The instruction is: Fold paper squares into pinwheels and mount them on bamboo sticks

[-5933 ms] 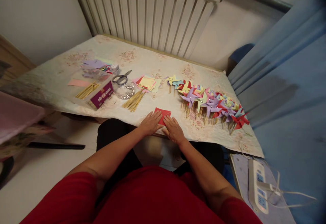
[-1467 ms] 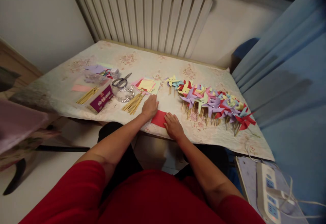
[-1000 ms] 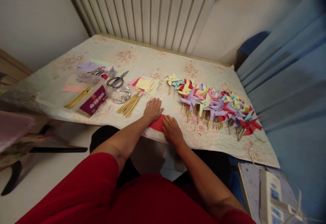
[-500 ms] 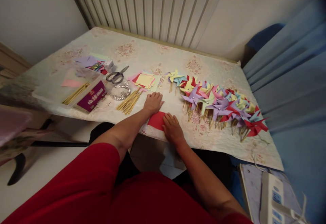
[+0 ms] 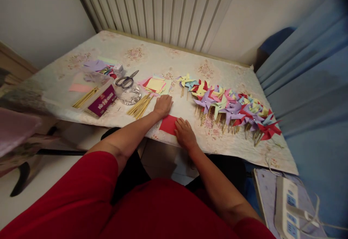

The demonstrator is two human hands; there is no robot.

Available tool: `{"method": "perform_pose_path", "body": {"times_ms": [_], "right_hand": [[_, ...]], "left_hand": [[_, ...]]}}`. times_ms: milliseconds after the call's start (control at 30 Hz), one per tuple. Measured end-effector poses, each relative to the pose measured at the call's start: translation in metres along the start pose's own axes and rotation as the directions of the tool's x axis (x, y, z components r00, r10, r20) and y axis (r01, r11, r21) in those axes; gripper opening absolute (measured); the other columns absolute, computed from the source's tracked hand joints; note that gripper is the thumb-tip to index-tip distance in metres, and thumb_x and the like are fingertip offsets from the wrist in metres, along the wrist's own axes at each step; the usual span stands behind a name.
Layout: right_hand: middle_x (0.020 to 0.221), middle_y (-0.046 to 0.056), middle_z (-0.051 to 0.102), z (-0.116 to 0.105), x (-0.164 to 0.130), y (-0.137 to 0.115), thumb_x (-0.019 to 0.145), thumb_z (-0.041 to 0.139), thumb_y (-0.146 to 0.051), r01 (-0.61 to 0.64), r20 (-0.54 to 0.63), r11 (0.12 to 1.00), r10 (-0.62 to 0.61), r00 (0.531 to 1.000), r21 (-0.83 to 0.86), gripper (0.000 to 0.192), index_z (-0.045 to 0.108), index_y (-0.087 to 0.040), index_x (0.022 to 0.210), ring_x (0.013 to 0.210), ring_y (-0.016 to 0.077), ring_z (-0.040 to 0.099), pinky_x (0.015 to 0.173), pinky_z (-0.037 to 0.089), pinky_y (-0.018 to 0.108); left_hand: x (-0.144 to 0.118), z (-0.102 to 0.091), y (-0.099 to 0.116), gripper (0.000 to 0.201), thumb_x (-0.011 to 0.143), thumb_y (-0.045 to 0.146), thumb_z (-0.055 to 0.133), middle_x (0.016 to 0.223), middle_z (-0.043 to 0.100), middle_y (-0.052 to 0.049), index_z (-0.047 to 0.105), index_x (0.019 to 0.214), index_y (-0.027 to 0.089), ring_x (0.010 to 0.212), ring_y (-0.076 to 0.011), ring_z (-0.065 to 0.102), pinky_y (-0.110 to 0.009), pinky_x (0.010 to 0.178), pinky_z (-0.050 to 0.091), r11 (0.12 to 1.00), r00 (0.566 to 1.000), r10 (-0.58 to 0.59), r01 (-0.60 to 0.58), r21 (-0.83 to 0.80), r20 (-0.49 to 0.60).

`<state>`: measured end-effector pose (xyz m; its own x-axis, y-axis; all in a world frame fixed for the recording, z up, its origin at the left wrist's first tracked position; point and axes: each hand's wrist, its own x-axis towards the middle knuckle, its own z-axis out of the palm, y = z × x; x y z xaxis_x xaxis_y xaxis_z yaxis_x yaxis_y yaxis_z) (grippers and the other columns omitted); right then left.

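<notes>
Both hands flat, fingers spread, gripping nothing: left hand (image 5: 163, 105) and right hand (image 5: 184, 134) pin red paper (image 5: 168, 124) to counter (image 5: 152, 59), apparently holding it flat

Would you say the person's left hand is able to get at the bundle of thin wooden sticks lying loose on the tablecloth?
Probably yes: the left hand rests right beside the bundle of thin wooden sticks, with nothing lying between them.

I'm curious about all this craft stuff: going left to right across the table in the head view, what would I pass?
Purple box → scissors → loose sticks → left hand → right hand → pinwheels.
</notes>
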<state>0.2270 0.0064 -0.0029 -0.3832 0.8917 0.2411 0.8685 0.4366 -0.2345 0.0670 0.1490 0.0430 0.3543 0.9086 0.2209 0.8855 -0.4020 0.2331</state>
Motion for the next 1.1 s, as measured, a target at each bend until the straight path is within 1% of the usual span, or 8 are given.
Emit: {"method": "perform_pose_path", "body": {"times_ms": [100, 233, 367, 467, 633, 833, 933, 1100], "right_hand": [[0.15, 0.018, 0.049, 0.0, 0.0, 0.0, 0.099, 0.045, -0.023, -0.005, 0.002, 1.0, 0.005, 1.0, -0.002, 0.043, 0.052, -0.009, 0.14, 0.147, 0.0286, 0.035, 0.122, 0.024, 0.052], [0.15, 0.018, 0.048, 0.0, 0.0, 0.0, 0.099, 0.044, -0.023, -0.008, 0.006, 1.0, 0.008, 1.0, -0.009, 0.045, 0.05, -0.008, 0.142, 0.146, 0.029, 0.035, 0.122, 0.024, 0.051], [0.151, 0.017, 0.048, -0.001, 0.0, 0.0, 0.1, 0.043, -0.023, -0.005, 0.011, 1.0, 0.005, 1.0, -0.025, 0.046, 0.05, -0.008, 0.142, 0.146, 0.0288, 0.035, 0.122, 0.024, 0.05], [0.151, 0.017, 0.048, -0.002, 0.0, 0.0, 0.1, 0.042, -0.024, -0.001, 0.014, 0.999, 0.001, 1.0, -0.039, 0.046, 0.05, -0.007, 0.142, 0.146, 0.029, 0.034, 0.122, 0.023, 0.05], [0.151, 0.016, 0.047, -0.002, 0.0, 0.0, 0.1, 0.041, -0.024, -0.001, 0.015, 1.0, 0.001, 1.0, -0.028, 0.046, 0.049, -0.008, 0.143, 0.147, 0.0276, 0.034, 0.122, 0.023, 0.05], [0.151, 0.016, 0.047, 0.0, -0.002, 0.001, 0.101, 0.041, -0.025, 0.0, -0.014, 1.0, 0.0, 1.0, -0.008, 0.046, 0.049, -0.011, 0.143, 0.148, 0.0258, 0.032, 0.122, 0.025, 0.052], [0.151, 0.017, 0.048, 0.001, -0.003, 0.003, 0.101, 0.041, -0.025, -0.011, -0.027, 1.0, 0.012, 1.0, 0.01, 0.046, 0.049, -0.011, 0.143, 0.148, 0.0258, 0.033, 0.121, 0.026, 0.052], [0.153, 0.016, 0.045, -0.001, -0.007, 0.004, 0.102, 0.039, -0.029, 0.006, -0.073, 0.998, -0.001, 0.997, 0.068, 0.048, 0.047, -0.01, 0.146, 0.149, 0.025, 0.031, 0.121, 0.028, 0.049]], "left_hand": [[-0.021, -0.003, 0.017, 0.042, 0.1, 0.032, 0.036, 0.144, 0.053, -0.016, 0.055, 0.133, 0.014, 0.134, -0.0299, 0.043, -0.047, 0.106, 0.035, 0.997, 0.995, 0.068, -0.066, 0.026, -0.072], [-0.051, 0.006, 0.027, 0.046, 0.099, 0.03, 0.036, 0.154, 0.045, -0.017, 0.052, 0.138, 0.011, 0.144, -0.0317, 0.035, -0.048, 0.112, 0.03, 0.99, 0.991, 0.126, -0.123, 0.064, -0.049], [-0.064, 0.018, 0.021, 0.05, 0.099, 0.035, 0.035, 0.152, 0.046, -0.02, 0.05, 0.14, 0.009, 0.145, -0.0329, 0.034, -0.049, 0.111, 0.031, 0.995, 0.998, 0.066, -0.065, 0.08, -0.004], [-0.064, 0.021, 0.018, 0.053, 0.099, 0.037, 0.034, 0.154, 0.044, -0.018, 0.048, 0.142, 0.01, 0.146, -0.0321, 0.032, -0.048, 0.113, 0.029, 0.992, 0.996, 0.087, -0.086, 0.088, -0.003], [-0.064, 0.018, 0.017, 0.056, 0.1, 0.038, 0.033, 0.155, 0.042, -0.019, 0.045, 0.145, 0.009, 0.148, -0.0329, 0.029, -0.049, 0.114, 0.027, 0.992, 0.994, 0.107, -0.106, 0.07, -0.007], [-0.075, 0.009, 0.008, 0.056, 0.099, 0.037, 0.033, 0.156, 0.041, -0.02, 0.045, 0.146, 0.009, 0.149, -0.0334, 0.028, -0.051, 0.115, 0.025, 0.995, 0.996, 0.094, -0.094, 0.034, 0.002], [-0.083, 0.007, 0.0, 0.057, 0.099, 0.039, 0.033, 0.157, 0.039, -0.02, 0.043, 0.147, 0.009, 0.149, -0.0332, 0.027, -0.05, 0.115, 0.026, 0.998, 0.998, 0.057, -0.057, 0.032, -0.003], [-0.096, 0.01, -0.015, 0.057, 0.099, 0.04, 0.035, 0.155, 0.042, -0.019, 0.041, 0.148, 0.011, 0.147, -0.0334, 0.03, -0.049, 0.114, 0.03, 0.997, 0.996, -0.077, 0.077, 0.016, -0.039]]}}
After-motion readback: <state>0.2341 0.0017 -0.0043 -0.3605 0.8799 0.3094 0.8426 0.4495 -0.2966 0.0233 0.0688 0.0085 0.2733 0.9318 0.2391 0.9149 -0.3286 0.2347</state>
